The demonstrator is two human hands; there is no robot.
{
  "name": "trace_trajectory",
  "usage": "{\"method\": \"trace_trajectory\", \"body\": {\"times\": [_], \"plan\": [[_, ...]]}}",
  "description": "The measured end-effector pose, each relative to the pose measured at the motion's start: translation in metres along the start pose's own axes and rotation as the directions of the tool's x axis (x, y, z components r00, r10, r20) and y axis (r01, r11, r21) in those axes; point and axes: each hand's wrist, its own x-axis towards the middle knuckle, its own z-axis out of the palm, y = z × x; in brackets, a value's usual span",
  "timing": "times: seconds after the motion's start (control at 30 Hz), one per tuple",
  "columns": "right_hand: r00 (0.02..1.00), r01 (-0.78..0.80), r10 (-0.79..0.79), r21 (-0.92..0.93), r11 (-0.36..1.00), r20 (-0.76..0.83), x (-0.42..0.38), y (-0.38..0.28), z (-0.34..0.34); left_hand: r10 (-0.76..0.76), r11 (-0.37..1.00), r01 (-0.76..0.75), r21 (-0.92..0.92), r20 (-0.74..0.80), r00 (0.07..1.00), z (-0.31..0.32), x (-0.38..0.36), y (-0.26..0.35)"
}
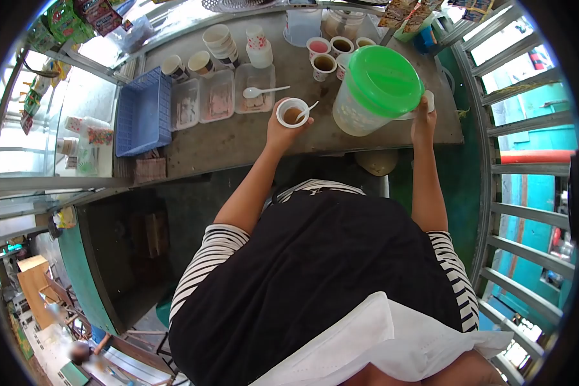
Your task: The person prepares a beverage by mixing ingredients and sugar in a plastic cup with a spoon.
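My left hand point(283, 136) is wrapped round a small white cup point(292, 105) with brown contents, and a white spoon point(307, 110) leans in it. On the right, my right hand point(423, 121) grips the handle of a clear pitcher point(357, 113) with a green lid point(385, 80). The pitcher stands upright at the counter's front part. Behind and beside it are several small cups of dark or reddish liquid, one of them a dark-filled cup point(323, 64). Left of these, a white spoon point(264, 92) lies across a clear plastic tub point(255, 72).
Two more tubs, one holding pink contents point(217, 96), sit beside a blue basket point(141, 116) on the counter point(225, 145). Stacked cups point(220, 45) and a white container point(260, 55) stand behind. Metal bars point(527, 168) line the right side; sachets point(64, 22) hang upper left.
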Motion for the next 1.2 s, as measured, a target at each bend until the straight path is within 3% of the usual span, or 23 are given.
{"method": "trace_trajectory", "body": {"times": [0.07,0.13,0.27,0.33,0.37,0.43,0.53,0.77,0.83,1.07,1.2], "plan": [[0.994,-0.006,0.012,-0.057,0.998,0.107,0.003,0.008,-0.009,0.013,0.999,-0.012,0.031,-0.053,0.998,0.009,-0.003,-0.012],[0.999,0.051,-0.052,-0.014,0.999,-0.015,0.002,-0.017,0.013,0.043,0.996,-0.034,0.077,-0.110,0.993,0.014,-0.005,-0.016],[0.997,0.072,-0.065,-0.211,0.975,0.039,0.020,-0.055,0.034,0.066,0.985,-0.038,0.170,-0.164,0.984,0.018,-0.002,-0.033],[0.962,0.245,-0.167,-0.412,0.878,0.216,0.019,-0.077,0.052,0.052,0.979,-0.017,0.205,-0.169,0.984,0.018,-0.003,-0.032],[0.962,0.238,-0.154,-0.416,0.878,0.226,0.019,-0.086,0.057,0.047,0.971,-0.007,0.240,-0.162,0.986,0.019,-0.003,-0.032],[0.908,0.323,-0.059,-0.605,0.728,0.414,0.019,-0.100,0.066,0.024,0.970,0.017,0.242,-0.164,0.986,0.018,-0.004,-0.034],[0.886,0.375,-0.037,-0.665,0.647,0.463,0.016,-0.113,0.079,0.059,0.965,-0.026,0.260,-0.121,0.991,0.013,-0.006,-0.032],[0.844,0.377,0.002,-0.596,0.709,0.537,0.019,-0.110,0.097,0.097,0.959,-0.067,0.274,-0.098,0.990,0.014,-0.007,-0.032],[0.823,0.452,0.010,-0.667,0.592,0.567,0.012,-0.117,0.109,0.125,0.956,-0.089,0.279,-0.113,0.986,0.013,-0.006,-0.032],[0.765,0.558,-0.037,-0.633,0.536,0.643,0.000,-0.126,0.134,0.078,0.964,-0.046,0.260,-0.116,0.990,0.013,-0.005,-0.039],[0.748,0.579,0.024,-0.670,0.466,0.663,-0.001,-0.131,0.141,0.074,0.963,-0.039,0.267,-0.123,0.990,0.013,-0.005,-0.037]]}}
